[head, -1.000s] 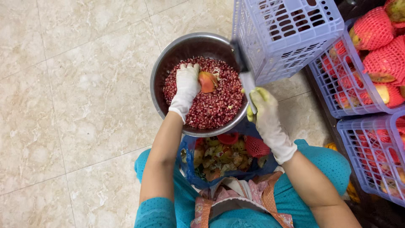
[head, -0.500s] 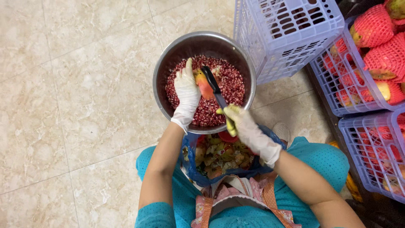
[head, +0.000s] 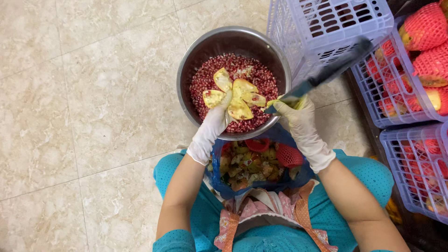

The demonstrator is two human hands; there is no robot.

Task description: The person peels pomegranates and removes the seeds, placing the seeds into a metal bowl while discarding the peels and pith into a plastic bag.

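My left hand [head: 211,127], in a white glove, holds an opened pomegranate rind [head: 234,95] with its yellow segments spread like petals over a steel bowl [head: 201,48] full of red pomegranate seeds [head: 259,77]. My right hand [head: 300,122], also gloved, grips a dark-bladed knife [head: 326,72] by its handle. The blade points up and to the right, away from the rind and across the bowl's right rim.
A blue bag [head: 284,183] of peel scraps rests in my lap below the bowl. An upturned lilac plastic crate [head: 326,28] stands right of the bowl. Further right, two lilac crates [head: 415,154] hold pomegranates in red foam netting [head: 427,28]. The floor [head: 84,107] is beige tile.
The pomegranate piece in my left hand now shows spread open with yellow segments upward. My right hand swung the knife off the fruit, out to the right.
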